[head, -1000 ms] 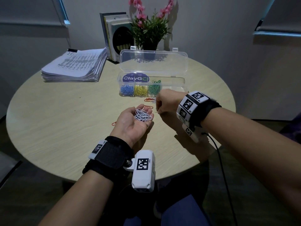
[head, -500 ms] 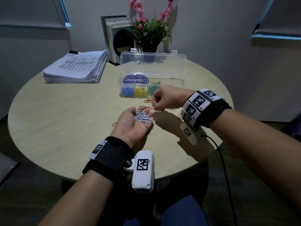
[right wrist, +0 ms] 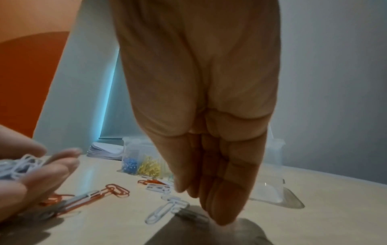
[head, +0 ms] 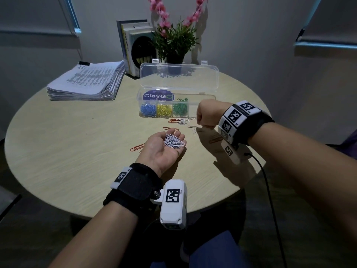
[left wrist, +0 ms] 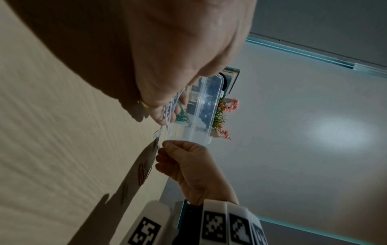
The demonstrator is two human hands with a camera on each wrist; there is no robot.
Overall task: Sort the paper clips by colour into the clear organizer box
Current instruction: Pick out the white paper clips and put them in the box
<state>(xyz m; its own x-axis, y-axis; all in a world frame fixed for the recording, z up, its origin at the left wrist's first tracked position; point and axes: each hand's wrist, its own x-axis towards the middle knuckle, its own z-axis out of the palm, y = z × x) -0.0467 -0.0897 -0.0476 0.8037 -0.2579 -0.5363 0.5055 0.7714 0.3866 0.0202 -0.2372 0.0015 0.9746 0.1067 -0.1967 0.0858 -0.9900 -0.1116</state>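
Note:
My left hand [head: 158, 153] lies palm up above the table, fingers relaxed, carrying a pile of white paper clips [head: 173, 142]. The clear organizer box [head: 210, 97] stands open behind it, with blue [head: 147, 109], yellow [head: 164, 110] and green clips [head: 180, 109] in separate compartments. My right hand [head: 206, 117] hovers to the right of the box front with its fingers curled downward. No clip shows between the fingers [right wrist: 220, 190]. Loose white clips [head: 182, 121] and orange clips [head: 171, 129] lie on the table under and left of it. A white clip [right wrist: 163, 208] lies just below the fingertips.
The box lid [head: 179, 78] stands upright behind the compartments. A stack of papers [head: 87, 82] lies at the back left, with books [head: 135, 47] and a potted plant [head: 175, 41] behind the box. More orange clips [head: 137, 147] lie left of my left hand.
My right hand has moved right and slightly away from the left palm, over the loose clips near the box. The left hand has stayed in place with its pile.

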